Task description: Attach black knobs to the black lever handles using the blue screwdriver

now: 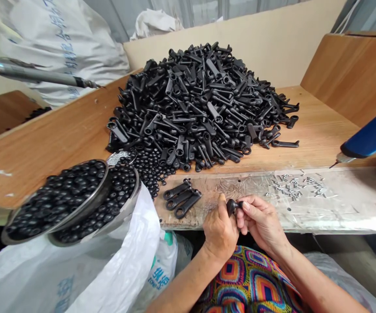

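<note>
My left hand (221, 230) is closed around a black plastic crank handle (231, 207), most of it hidden by my fingers. Between the thumb and fingers of my right hand (262, 219) is a small black knob (240, 204), held against or very near the end of the handle; I cannot tell whether the two are joined. Both hands meet over the front edge of the bench. Left of them, three black crank handles (188, 203) lie side by side. Small silver pins (294, 187) are scattered to the right.
A large heap of crank handles (201, 104) covers the bench's middle. Metal bowls of black knobs (60, 195) stand at the left, with loose knobs (150, 167) alongside. A blue electric screwdriver (370, 134) reaches in from the right, and a grey one (44, 74) hangs at upper left.
</note>
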A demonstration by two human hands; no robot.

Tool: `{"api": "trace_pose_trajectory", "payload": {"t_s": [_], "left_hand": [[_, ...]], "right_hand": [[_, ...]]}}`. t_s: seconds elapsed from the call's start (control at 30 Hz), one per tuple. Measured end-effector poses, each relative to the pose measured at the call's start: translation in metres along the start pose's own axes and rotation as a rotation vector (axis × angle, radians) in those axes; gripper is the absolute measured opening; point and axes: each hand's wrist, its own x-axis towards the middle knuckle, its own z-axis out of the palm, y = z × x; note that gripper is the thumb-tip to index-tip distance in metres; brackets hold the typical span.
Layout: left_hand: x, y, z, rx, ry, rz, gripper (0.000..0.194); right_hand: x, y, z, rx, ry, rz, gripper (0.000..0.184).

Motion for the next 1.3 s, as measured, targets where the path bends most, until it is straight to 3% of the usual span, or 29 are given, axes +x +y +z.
{"api": "trace_pose_trajectory", "payload": {"t_s": [0.13, 0.27, 0.33, 0.4, 0.47, 0.57, 0.63, 0.7, 0.77, 0.83, 0.93, 1.03, 1.1, 1.2, 1.3], "left_hand": [[0.002, 0.001, 0.0, 0.001, 0.0, 0.035, 0.041], [0.002, 0.0, -0.001, -0.003, -0.083, -0.002, 0.04], [0.004, -0.002, -0.004, -0.05, -0.143, -0.056, 0.037], [0.009, -0.006, -0.012, -0.17, -0.241, -0.132, 0.034], [0.014, -0.013, -0.025, -0.365, -0.364, -0.223, 0.029], [0.02, -0.028, -0.048, -0.665, -0.568, -0.369, 0.024], [0.019, -0.04, -0.063, -0.747, -0.631, -0.41, 0.029], [0.018, -0.054, -0.076, -0.668, -0.544, -0.413, 0.045], [0.019, -0.069, -0.083, -0.459, -0.395, -0.373, 0.063], [0.022, -0.084, -0.084, -0.214, -0.333, -0.28, 0.076], [0.031, -0.1, -0.071, 0.056, -0.397, -0.13, 0.098], [0.036, -0.107, -0.053, 0.183, -0.493, -0.074, 0.111], [0.036, -0.107, -0.042, 0.232, -0.536, -0.058, 0.109], [0.032, -0.11, -0.031, 0.313, -0.525, -0.021, 0.086], [0.031, -0.115, -0.023, 0.364, -0.466, 0.049, 0.076]], "right_hand": [[-0.001, -0.001, 0.002, 0.048, 0.002, 0.005, 0.013], [0.0, -0.001, 0.001, 0.021, 0.023, 0.044, 0.017], [0.001, -0.001, 0.0, -0.074, 0.03, 0.054, 0.02], [0.004, -0.002, 0.001, -0.305, 0.021, 0.021, 0.021], [0.007, -0.004, 0.003, -0.659, -0.042, -0.149, 0.018], [0.013, -0.008, 0.011, -1.114, -0.253, -0.58, 0.017], [0.017, -0.01, 0.018, -1.313, -0.367, -0.72, 0.02], [0.021, -0.013, 0.028, -1.522, -0.4, -0.667, 0.022], [0.027, -0.015, 0.039, -1.741, -0.418, -0.508, 0.023], [0.035, -0.015, 0.052, -1.918, -0.481, -0.345, 0.022], [0.05, -0.011, 0.071, -2.063, -0.569, -0.161, 0.023], [0.062, -0.006, 0.085, -2.096, -0.559, -0.067, 0.025], [0.065, -0.008, 0.089, -2.094, -0.546, -0.041, 0.025], [0.068, -0.021, 0.082, -2.05, -0.535, -0.077, 0.026], [0.082, -0.049, 0.056, -2.063, -0.29, -0.113, 0.027]]}}
